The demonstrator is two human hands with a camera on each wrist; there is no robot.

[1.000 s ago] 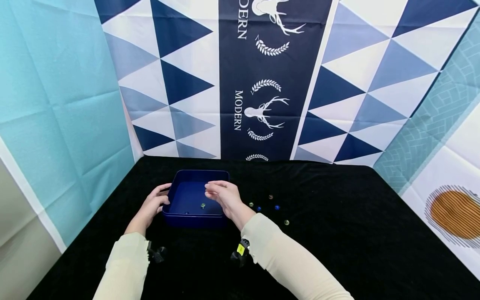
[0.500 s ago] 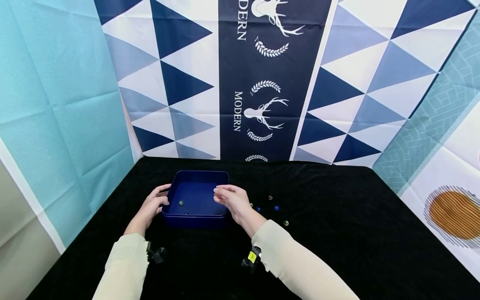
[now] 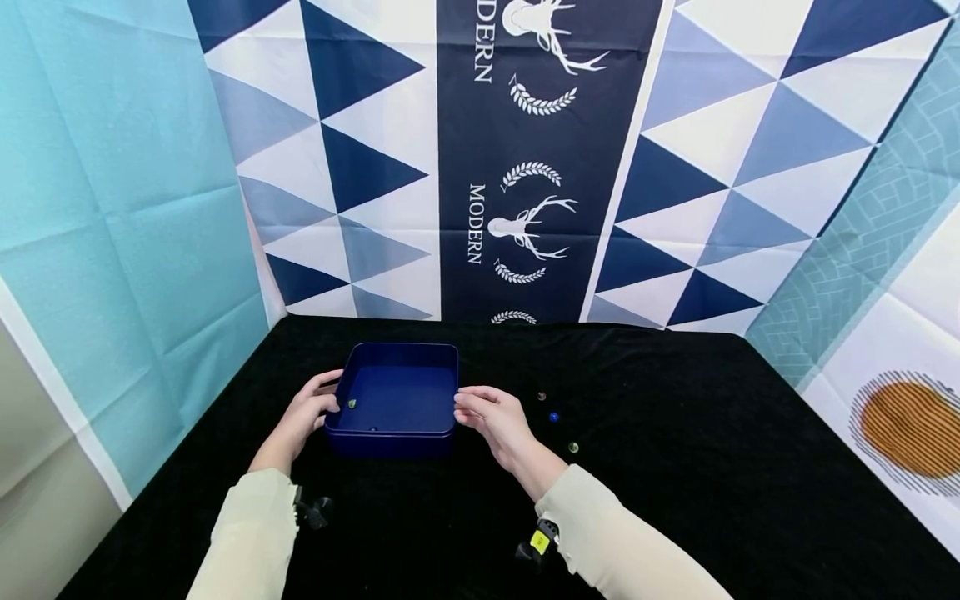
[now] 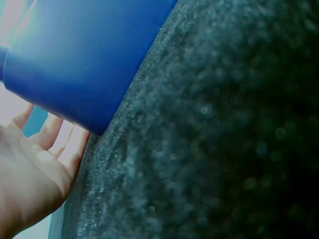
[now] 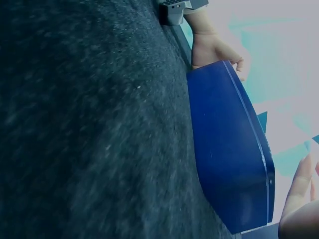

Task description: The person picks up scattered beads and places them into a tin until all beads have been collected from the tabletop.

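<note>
Toward the left of the tabletop [image 3: 697, 467] sits a rectangular blue box [image 3: 390, 445], upright, its inside in sight from above. Within it, a green marble [image 3: 352, 404] rests close to the left wall, and a small dark marble [image 3: 374, 429] lies near the front wall. At the box's left side, the left hand [image 3: 300, 417] has its grip clamped on the wall, thumb at the rim and fingers against the outside. By the opposite rim, the right hand [image 3: 498, 421] has its fingertips bunched close together; whether they touch the box or pinch anything I cannot tell. Just past that hand, on the black cloth covering the tabletop, lie three marbles well apart from the box: a brownish marble [image 3: 542, 397] farthest back, a blue marble [image 3: 554, 417], and a yellow-green marble [image 3: 573, 447] nearest the front. Both forearms wear pale sleeves [image 3: 251, 521], with a black device under each wrist; the right one bears a yellow label [image 3: 540, 542]. Behind stands a backdrop [image 3: 517, 150] of blue and white triangles, its dark central band printed with deer heads and "MODERN".
</note>
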